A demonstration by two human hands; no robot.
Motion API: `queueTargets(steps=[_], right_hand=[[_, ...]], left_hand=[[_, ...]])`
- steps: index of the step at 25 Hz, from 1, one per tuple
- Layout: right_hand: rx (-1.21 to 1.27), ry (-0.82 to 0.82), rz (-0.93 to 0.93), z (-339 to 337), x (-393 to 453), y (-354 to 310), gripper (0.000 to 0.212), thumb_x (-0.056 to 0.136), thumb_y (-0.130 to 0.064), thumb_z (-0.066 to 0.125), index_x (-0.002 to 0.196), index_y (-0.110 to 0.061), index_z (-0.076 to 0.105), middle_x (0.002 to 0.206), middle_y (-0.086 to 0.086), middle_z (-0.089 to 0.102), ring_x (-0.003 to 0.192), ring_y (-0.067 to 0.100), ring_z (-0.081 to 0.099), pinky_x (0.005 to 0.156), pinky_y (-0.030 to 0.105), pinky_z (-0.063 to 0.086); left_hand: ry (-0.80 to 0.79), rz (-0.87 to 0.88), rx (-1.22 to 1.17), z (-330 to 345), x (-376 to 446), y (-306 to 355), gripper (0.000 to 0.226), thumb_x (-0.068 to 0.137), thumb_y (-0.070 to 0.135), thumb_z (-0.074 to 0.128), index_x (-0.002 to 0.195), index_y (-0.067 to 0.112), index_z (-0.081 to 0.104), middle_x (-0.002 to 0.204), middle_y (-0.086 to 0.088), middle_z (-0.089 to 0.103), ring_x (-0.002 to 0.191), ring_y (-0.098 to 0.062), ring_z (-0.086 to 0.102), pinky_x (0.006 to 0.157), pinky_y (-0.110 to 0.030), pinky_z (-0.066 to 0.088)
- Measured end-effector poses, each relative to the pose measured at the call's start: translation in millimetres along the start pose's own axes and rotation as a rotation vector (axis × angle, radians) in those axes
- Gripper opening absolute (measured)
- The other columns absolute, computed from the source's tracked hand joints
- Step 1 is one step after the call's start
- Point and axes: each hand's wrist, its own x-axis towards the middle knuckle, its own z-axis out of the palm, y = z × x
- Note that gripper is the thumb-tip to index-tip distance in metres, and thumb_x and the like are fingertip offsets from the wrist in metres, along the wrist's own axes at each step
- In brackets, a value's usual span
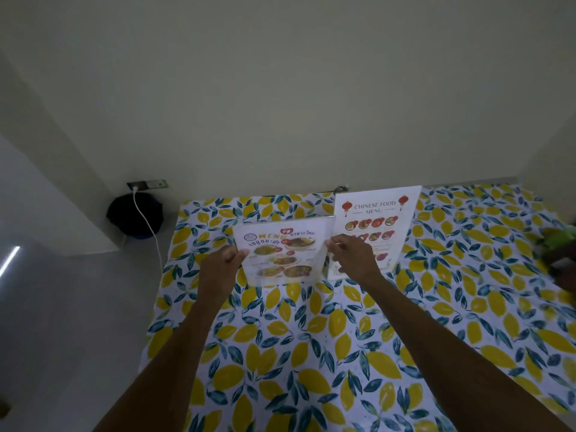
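Note:
A clear acrylic menu holder (282, 254) with a Thai food menu sheet inside stands upright over the lemon-patterned tablecloth (343, 338). My left hand (223, 263) pinches its left edge and my right hand (352, 255) pinches its right edge. Behind and to the right, a white "Chinese Food Menu" sheet (378, 210) stands upright near the wall, its lower part hidden by my right hand.
The table meets a pale wall (296, 104) at the back. A dark bag (134, 218) sits on the floor left of the table under a wall socket (147, 184), with a white cable (149, 226) running down. A green and dark object (558, 244) lies at the right edge.

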Motion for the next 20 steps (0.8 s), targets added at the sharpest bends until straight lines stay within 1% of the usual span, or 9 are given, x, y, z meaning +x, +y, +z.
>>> queueTargets(steps=[2, 4, 6, 8, 9, 11, 13, 15, 20], right_hand=[[-0.007, 0.059, -0.045, 8, 12, 5, 0.019, 0.094, -0.028, 0.056, 0.096, -0.016, 0.069, 0.086, 0.010, 0.077, 0.068, 0.023, 0.072, 0.064, 0.048, 0.060], [-0.024, 0.108, -0.106, 14, 19, 11, 0.014, 0.093, -0.023, 0.057, 0.091, -0.016, 0.069, 0.080, 0.010, 0.075, 0.066, 0.024, 0.070, 0.060, 0.047, 0.059], [-0.040, 0.127, -0.137, 17, 25, 14, 0.015, 0.093, -0.024, 0.056, 0.090, -0.016, 0.068, 0.078, 0.010, 0.074, 0.064, 0.023, 0.069, 0.058, 0.046, 0.059], [-0.054, 0.138, -0.145, 17, 29, 15, 0.018, 0.094, -0.028, 0.055, 0.089, -0.016, 0.068, 0.077, 0.010, 0.073, 0.062, 0.024, 0.068, 0.057, 0.047, 0.059], [-0.053, 0.140, -0.143, 18, 31, 16, 0.020, 0.093, -0.029, 0.054, 0.089, -0.016, 0.068, 0.077, 0.011, 0.073, 0.063, 0.025, 0.068, 0.058, 0.048, 0.059], [-0.036, 0.140, -0.128, 18, 32, 16, 0.019, 0.093, -0.028, 0.056, 0.091, -0.016, 0.070, 0.079, 0.011, 0.074, 0.065, 0.026, 0.068, 0.062, 0.048, 0.059], [-0.042, 0.142, -0.114, 19, 33, 13, 0.018, 0.094, -0.025, 0.058, 0.091, -0.015, 0.072, 0.079, 0.008, 0.075, 0.067, 0.024, 0.069, 0.064, 0.046, 0.059], [-0.065, 0.158, -0.099, 20, 34, 9, 0.018, 0.094, -0.023, 0.059, 0.091, -0.014, 0.073, 0.080, 0.008, 0.076, 0.068, 0.023, 0.069, 0.066, 0.041, 0.058], [-0.083, 0.172, -0.071, 21, 32, 1, 0.019, 0.094, -0.021, 0.059, 0.098, -0.010, 0.075, 0.084, 0.013, 0.076, 0.072, 0.028, 0.068, 0.062, 0.032, 0.050]], left_hand=[[0.022, -0.007, 0.041, 4, 11, 1, 0.045, 0.095, 0.041, 0.055, 0.067, 0.006, 0.053, 0.051, -0.005, 0.047, 0.049, -0.017, 0.047, 0.052, -0.030, 0.033], [0.050, -0.006, 0.038, 5, 17, 4, 0.038, 0.095, 0.038, 0.056, 0.071, 0.008, 0.060, 0.056, -0.003, 0.058, 0.053, -0.018, 0.056, 0.054, -0.036, 0.041], [0.061, 0.014, 0.047, 7, 23, 5, 0.035, 0.095, 0.036, 0.056, 0.070, 0.011, 0.059, 0.058, -0.002, 0.061, 0.055, -0.020, 0.060, 0.055, -0.036, 0.044], [0.057, 0.004, 0.071, 8, 29, 7, 0.034, 0.095, 0.035, 0.057, 0.068, 0.015, 0.055, 0.058, 0.002, 0.058, 0.056, -0.019, 0.058, 0.053, -0.029, 0.041], [0.056, -0.008, 0.069, 8, 32, 9, 0.032, 0.094, 0.036, 0.057, 0.069, 0.015, 0.056, 0.059, 0.001, 0.059, 0.058, -0.019, 0.058, 0.054, -0.029, 0.041], [0.062, -0.005, 0.055, 10, 37, 6, 0.032, 0.094, 0.036, 0.058, 0.072, 0.012, 0.059, 0.066, -0.005, 0.065, 0.062, -0.023, 0.062, 0.058, -0.035, 0.049], [0.058, 0.004, 0.036, 10, 39, 3, 0.032, 0.093, 0.037, 0.058, 0.076, 0.011, 0.063, 0.072, -0.008, 0.070, 0.064, -0.024, 0.065, 0.061, -0.042, 0.055], [0.052, -0.019, 0.028, 10, 40, 2, 0.032, 0.092, 0.039, 0.058, 0.078, 0.011, 0.065, 0.073, -0.007, 0.071, 0.064, -0.023, 0.067, 0.061, -0.046, 0.057], [0.046, -0.044, 0.059, 9, 43, 6, 0.032, 0.093, 0.039, 0.058, 0.078, 0.011, 0.065, 0.074, -0.008, 0.071, 0.063, -0.023, 0.066, 0.062, -0.042, 0.055]])
